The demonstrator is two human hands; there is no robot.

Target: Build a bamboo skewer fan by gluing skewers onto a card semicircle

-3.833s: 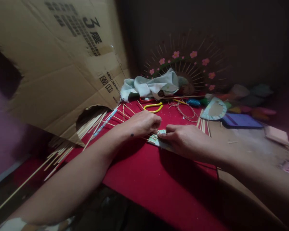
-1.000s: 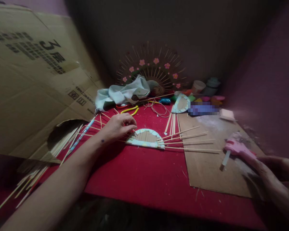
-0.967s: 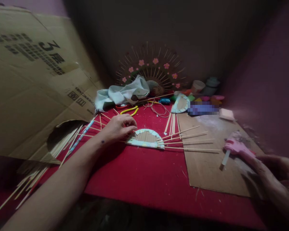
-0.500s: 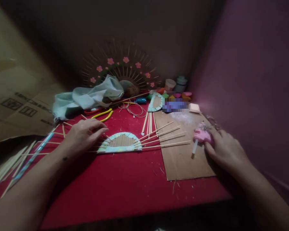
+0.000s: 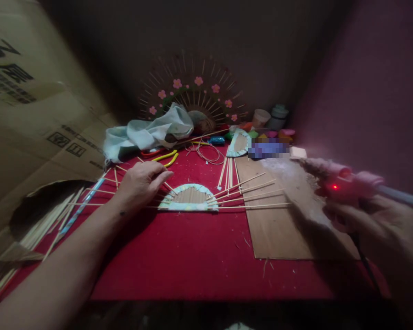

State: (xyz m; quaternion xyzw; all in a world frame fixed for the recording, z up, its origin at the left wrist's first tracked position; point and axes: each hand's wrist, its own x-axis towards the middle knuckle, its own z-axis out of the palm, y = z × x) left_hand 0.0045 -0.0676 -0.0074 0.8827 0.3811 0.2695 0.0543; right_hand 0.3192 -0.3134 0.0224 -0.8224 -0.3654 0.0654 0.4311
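Half-round piece (image 5: 189, 197) of cardboard, edged in pale blue, is laid flat on the red table (image 5: 179, 261) at the centre of the frame. Thin sticks (image 5: 254, 206) are fanned out from its right end, and others from its left end are partly covered by the left hand (image 5: 141, 183). A pink glue gun (image 5: 344, 183) with a red light lit is held off the table at the right, the grip of the right hand (image 5: 368, 220) closed round it. The grip of the left hand is curled with thumb near fingers; whether a stick is pinched there is not shown.

The work can be judged part-done: both ends are filled with sticks, while the top of the arc is left bare. A second half-round piece (image 5: 240, 143), above right of centre, is seen with only one bunch of sticks below it.

Whether the sticks are glued or merely laid cannot be made out. The glue gun's tip is blurred, the right wrist is lost in shadow, and a purple item (image 5: 269, 149) is pixelated. The cardboard box (image 5: 37, 119) is cut off by the left edge.
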